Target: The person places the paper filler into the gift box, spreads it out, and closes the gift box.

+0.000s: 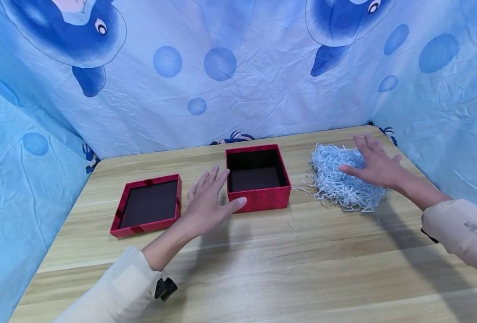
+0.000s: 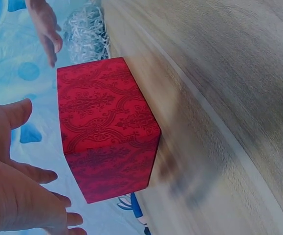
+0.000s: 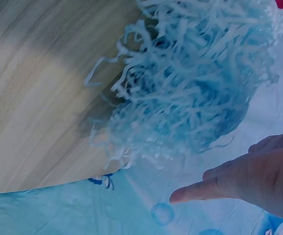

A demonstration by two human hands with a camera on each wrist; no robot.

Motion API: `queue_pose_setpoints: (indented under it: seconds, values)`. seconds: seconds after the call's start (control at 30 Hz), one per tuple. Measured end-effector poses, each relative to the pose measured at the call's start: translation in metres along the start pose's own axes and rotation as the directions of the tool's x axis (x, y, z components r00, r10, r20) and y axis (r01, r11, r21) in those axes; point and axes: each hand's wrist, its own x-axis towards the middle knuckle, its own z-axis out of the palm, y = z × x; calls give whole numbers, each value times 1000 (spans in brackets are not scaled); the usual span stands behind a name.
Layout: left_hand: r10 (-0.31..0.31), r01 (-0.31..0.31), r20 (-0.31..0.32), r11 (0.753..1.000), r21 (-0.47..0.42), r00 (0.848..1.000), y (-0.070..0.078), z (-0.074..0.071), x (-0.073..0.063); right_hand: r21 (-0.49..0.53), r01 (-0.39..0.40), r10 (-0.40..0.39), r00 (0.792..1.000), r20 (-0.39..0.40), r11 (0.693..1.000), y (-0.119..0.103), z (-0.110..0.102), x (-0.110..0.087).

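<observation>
A red patterned box (image 1: 258, 200) without its lid stands on the table, its dark inside in view. My left hand (image 1: 207, 204) is beside its left wall with the fingers spread; in the left wrist view the hand (image 2: 19, 181) appears apart from the box (image 2: 107, 107). To the right lies a heap of pale blue shredded paper (image 1: 339, 179). Over that heap my right hand (image 1: 377, 163) hovers, fingers extended and holding nothing. The right wrist view shows the shredded paper (image 3: 190, 78) close up, with the right hand (image 3: 258, 181) apart from it.
The box's red lid (image 1: 149, 204) lies upturned at the left, dark inside facing up. Loose paper strands (image 1: 303, 189) trail between box and heap. A blue dolphin-print curtain (image 1: 254, 98) hangs behind the wooden table (image 1: 286, 260) and along its sides.
</observation>
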Motion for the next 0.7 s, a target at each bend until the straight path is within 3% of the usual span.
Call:
queue_pose_setpoints:
  seconds: [0.33, 0.7]
  values:
    - [2, -2, -6, 999, -38, 1000, 0, 4, 7, 36, -5, 3, 999, 51, 999, 14, -8, -1]
    - [-25, 27, 16, 988, -155, 1000, -4, 8, 18, -20, -67, 68, 994, 81, 998, 14, -14, 1]
